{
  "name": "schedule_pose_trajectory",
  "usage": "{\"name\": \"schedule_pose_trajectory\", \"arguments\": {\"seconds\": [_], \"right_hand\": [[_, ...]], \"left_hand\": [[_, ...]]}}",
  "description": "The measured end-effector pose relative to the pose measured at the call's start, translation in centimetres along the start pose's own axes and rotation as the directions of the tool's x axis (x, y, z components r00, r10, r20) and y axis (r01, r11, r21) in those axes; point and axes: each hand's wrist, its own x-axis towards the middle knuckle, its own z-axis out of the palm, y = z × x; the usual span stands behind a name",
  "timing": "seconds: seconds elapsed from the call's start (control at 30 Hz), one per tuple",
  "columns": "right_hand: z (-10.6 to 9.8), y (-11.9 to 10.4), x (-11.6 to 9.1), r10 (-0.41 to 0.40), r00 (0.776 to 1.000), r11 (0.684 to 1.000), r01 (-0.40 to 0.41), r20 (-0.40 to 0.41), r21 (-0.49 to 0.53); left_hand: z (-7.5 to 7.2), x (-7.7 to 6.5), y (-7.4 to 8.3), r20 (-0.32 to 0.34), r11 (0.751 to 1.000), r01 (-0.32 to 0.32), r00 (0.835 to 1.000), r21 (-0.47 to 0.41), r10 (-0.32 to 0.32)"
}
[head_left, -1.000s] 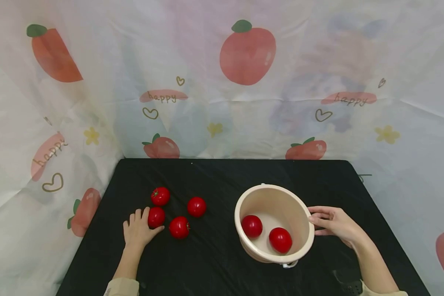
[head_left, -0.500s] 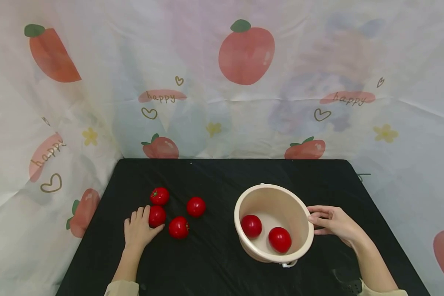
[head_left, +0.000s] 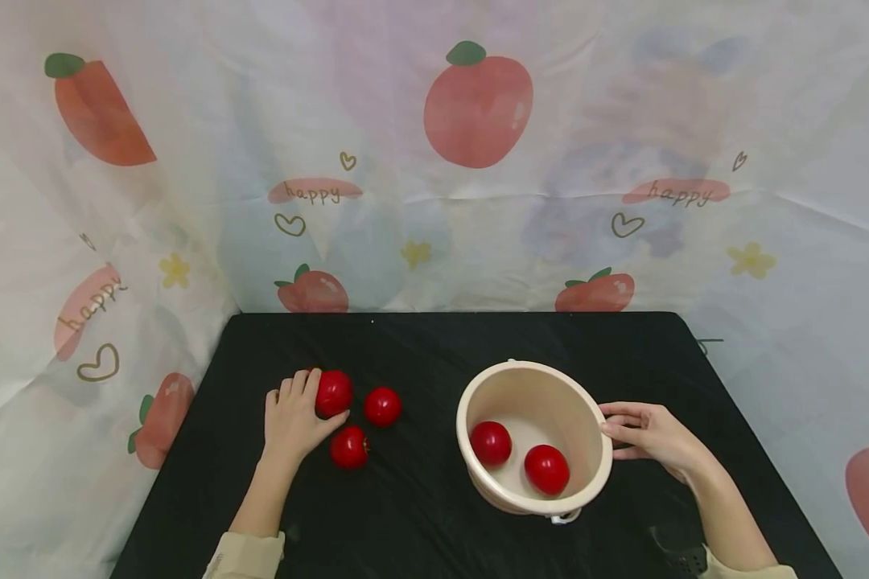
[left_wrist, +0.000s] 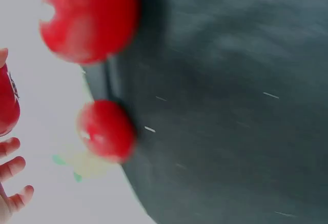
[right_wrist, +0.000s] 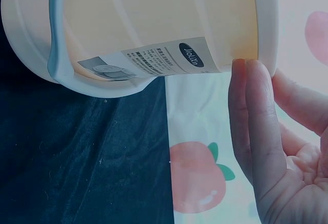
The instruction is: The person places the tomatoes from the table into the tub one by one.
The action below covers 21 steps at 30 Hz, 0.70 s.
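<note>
My left hand (head_left: 291, 422) grips a red tomato (head_left: 335, 393), raised over the left part of the table. The same tomato (left_wrist: 7, 103) shows at the left edge of the left wrist view, between thumb and fingertips. Close by on the cloth lie one tomato (head_left: 383, 407) to the right and another tomato (head_left: 349, 447) nearer to me. A further tomato behind the left hand is almost wholly hidden. With its fingertips my right hand (head_left: 655, 441) pinches the rim of a cream bucket (head_left: 503, 490). Inside the bucket are two tomatoes, a left one (head_left: 491, 444) and a right one (head_left: 546, 470).
A black cloth (head_left: 405, 515) covers the table. Behind and beside it hangs a pale curtain (head_left: 405, 96) printed with fruit. The bucket's handle (head_left: 566, 517) hangs at its near side, and a label (right_wrist: 169, 60) is on its wall.
My left hand has lifted the tomato and moved it right and away from me, now covering the rear tomato. The right hand keeps its hold on the bucket.
</note>
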Motion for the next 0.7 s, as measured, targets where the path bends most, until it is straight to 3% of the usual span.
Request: {"name": "schedule_pose_trajectory", "arguments": {"seconds": [0.37,0.7], "right_hand": [[0.0,-0.1,-0.1,-0.002,1.0,1.0,0.002,0.0,0.003],[-0.1,0.1,0.0,0.006,1.0,1.0,-0.006,0.001,0.02]], "left_hand": [[-2.4,3.2,6.0,-0.022,0.985,-0.168,0.985,0.041,0.169],[-3.7,5.0,12.2,-0.077,0.939,-0.341,0.936,0.039,0.343]]}}
